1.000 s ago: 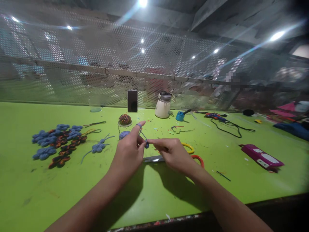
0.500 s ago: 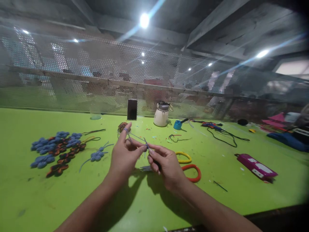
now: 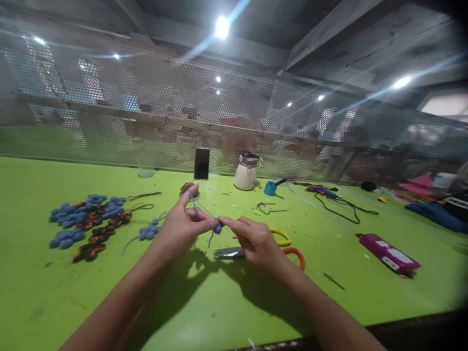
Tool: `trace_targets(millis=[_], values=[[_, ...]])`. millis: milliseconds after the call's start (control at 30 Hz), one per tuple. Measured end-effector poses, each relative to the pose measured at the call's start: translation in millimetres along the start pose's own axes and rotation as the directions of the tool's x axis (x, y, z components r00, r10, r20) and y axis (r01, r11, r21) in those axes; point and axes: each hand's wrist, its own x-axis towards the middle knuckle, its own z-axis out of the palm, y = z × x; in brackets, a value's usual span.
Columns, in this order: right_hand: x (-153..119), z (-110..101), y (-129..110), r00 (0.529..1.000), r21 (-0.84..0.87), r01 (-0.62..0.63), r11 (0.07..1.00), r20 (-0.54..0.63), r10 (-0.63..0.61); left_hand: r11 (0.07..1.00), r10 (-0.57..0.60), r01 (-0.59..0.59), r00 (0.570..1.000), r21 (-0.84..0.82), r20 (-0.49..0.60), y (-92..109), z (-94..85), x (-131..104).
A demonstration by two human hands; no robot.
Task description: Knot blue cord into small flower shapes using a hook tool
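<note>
My left hand (image 3: 185,222) pinches a small blue crocheted piece (image 3: 218,228) between thumb and a finger. A strand of blue yarn (image 3: 195,204) loops over its raised index finger and runs down to the piece. My right hand (image 3: 256,239) is closed, its fingertips at the right side of the same piece. Whether a hook is in that hand is hidden. Beneath the right hand lie scissors (image 3: 229,252) with a yellow and an orange handle, partly covered. Left of my hands rests a blue crocheted flower (image 3: 148,232) with loose yarn ends.
More blue flowers (image 3: 68,238) and dark orange-black ones (image 3: 95,246) are at left. Behind my hands stand a phone (image 3: 201,164), a cream jug (image 3: 245,174) and a blue pot (image 3: 270,188). A magenta case (image 3: 388,254) and dark cables (image 3: 338,204) lie at right.
My left hand has shifted slightly left and lower. The right hand's fingers have straightened toward the piece, which shows more clearly now, and more of the scissor blades is uncovered.
</note>
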Motion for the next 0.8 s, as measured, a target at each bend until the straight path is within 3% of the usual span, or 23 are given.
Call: trace_targets(millis=[67,167,300,433,600,800], values=[[0.1,-4.6,0.1,0.998,-0.084,0.028,0.996,0.051,-0.024,1.000,-0.019,0.019,1.000,-0.007,0.016,-0.5,-2.8,1.5],[0.9,-9.6,-0.3,0.994,-0.079,0.048,0.996,0.100,-0.040,0.999,-0.045,0.046,0.998,-0.025,0.037,-0.5,-5.7,2.3],[2.1,-14.1,-1.8,0.993,0.127,0.038,0.991,0.102,-0.051,0.996,-0.056,0.060,0.996,-0.062,0.070,1.3,-6.5,1.5],[2.4,-18.0,-2.5,0.988,0.337,-0.068,0.939,0.151,0.017,0.991,-0.078,0.088,0.991,-0.096,0.105,3.9,-5.0,-0.9],[1.5,-14.5,0.2,0.964,0.584,-0.242,0.775,0.234,0.124,0.987,-0.089,0.106,0.986,-0.118,0.141,2.6,-3.1,-2.4],[4.4,-4.2,0.7,0.952,0.784,-0.300,0.543,0.214,0.218,0.994,-0.090,0.102,0.977,-0.050,0.194,-4.9,-4.4,0.9]])
